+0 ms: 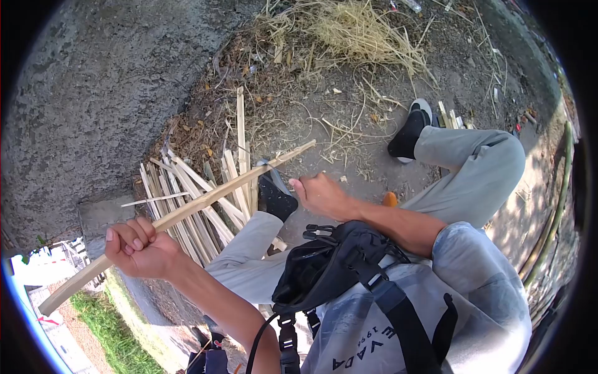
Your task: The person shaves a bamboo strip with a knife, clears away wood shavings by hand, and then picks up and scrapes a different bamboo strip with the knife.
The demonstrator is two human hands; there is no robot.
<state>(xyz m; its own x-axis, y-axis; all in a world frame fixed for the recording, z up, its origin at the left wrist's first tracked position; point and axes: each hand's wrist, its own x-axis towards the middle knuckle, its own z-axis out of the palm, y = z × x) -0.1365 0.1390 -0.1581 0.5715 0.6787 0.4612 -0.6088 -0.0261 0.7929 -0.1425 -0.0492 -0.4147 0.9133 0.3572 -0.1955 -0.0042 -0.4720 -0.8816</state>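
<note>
A long pale wooden strip runs diagonally from the lower left toward the middle of the view. My left hand is closed around its lower part. My right hand is closed to the right of the strip's upper half, its thumb pointing left; what it grips is mostly hidden. A thin dark edge crosses near the strip above the left shoe. Beside my right forearm shows a small orange piece, partly hidden. Many split strips lie in a pile under and beyond the held one.
My legs are bent, with dark shoes on the dirt ground. Pale shavings are heaped at the top. A rough grey wall stands at the left. A black bag hangs at my front. Long poles lie at the right.
</note>
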